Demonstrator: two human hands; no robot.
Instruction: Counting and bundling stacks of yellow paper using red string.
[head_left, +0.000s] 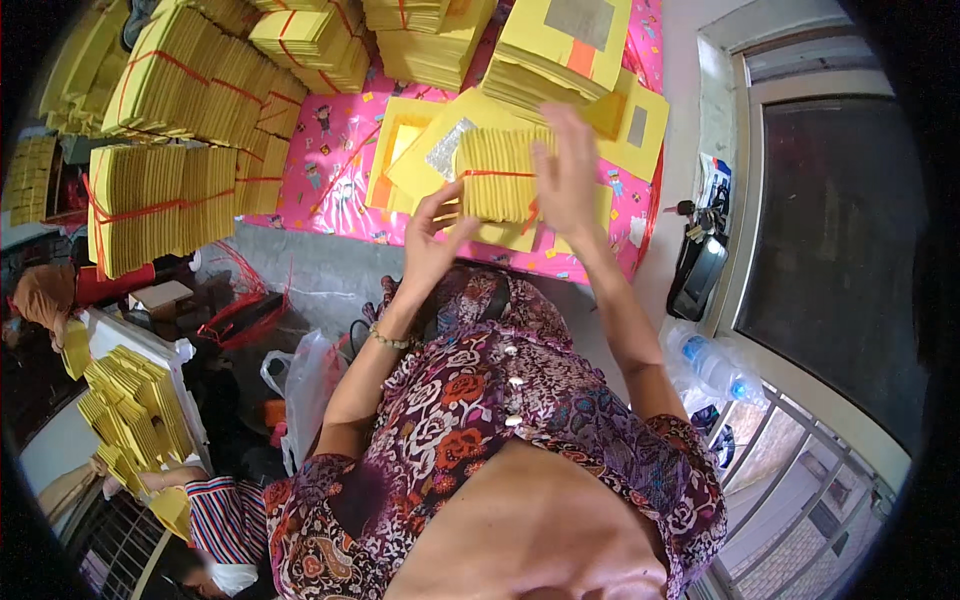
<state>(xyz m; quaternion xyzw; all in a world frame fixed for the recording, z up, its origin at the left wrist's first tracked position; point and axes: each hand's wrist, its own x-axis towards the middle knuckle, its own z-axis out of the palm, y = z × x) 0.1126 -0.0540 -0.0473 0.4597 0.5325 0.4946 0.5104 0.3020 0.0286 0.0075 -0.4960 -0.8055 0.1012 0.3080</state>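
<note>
A bundle of yellow folded paper, bound round its middle with a red string, stands over a pink table between my hands. My left hand cups its left side, with the fingers bent against the edge and the thumb near its lower corner. Against the right side lies my right hand, its fingers stretched out and slightly blurred. Beneath and behind the bundle are loose yellow sheets, some with a silver patch. A tail of red string hangs at the bundle's lower right.
Tied yellow bundles are stacked along the table's left side. A tall yellow stack stands at the far right. A door frame and a plastic bottle are at my right. Lower left, another person in a striped sleeve handles yellow paper.
</note>
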